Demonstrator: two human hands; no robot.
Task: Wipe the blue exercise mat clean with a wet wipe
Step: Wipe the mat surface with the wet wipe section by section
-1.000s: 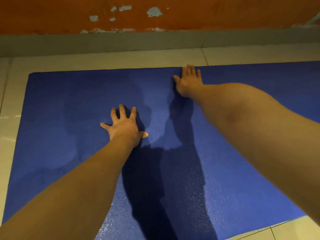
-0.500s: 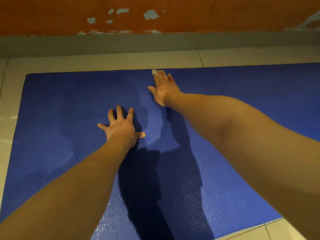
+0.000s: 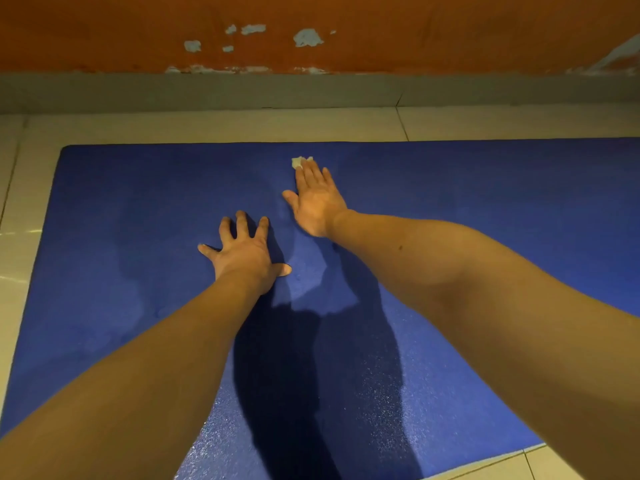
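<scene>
Right hand (image 3: 317, 199) lies flat on the blue exercise mat (image 3: 138, 209), fingers straight and close together, pressing down on a small crumpled white wet wipe (image 3: 300, 161). Only a bit of the wipe shows, poking out past the fingertips near the mat's far edge. Nothing curls round it; the fingers simply bear down on top. Left hand (image 3: 242, 254) is planted nearer the person, a little to the left of the right one and apart from it. It is palm down with fingers spread wide and thumb out to the side, grasping nothing, just resting on the mat.

Both bare forearms reach forward and throw dark shadows across the middle of the mat. The mat is spread flat on a pale tiled floor (image 3: 207, 126), its far left corner in sight and its right end running out of view. Darker, damp-looking patches mark its surface to the left of the left hand, and the near part glistens. Beyond the mat runs a grey skirting band (image 3: 207, 91), and above it an orange wall (image 3: 415, 29) with pale chipped spots.
</scene>
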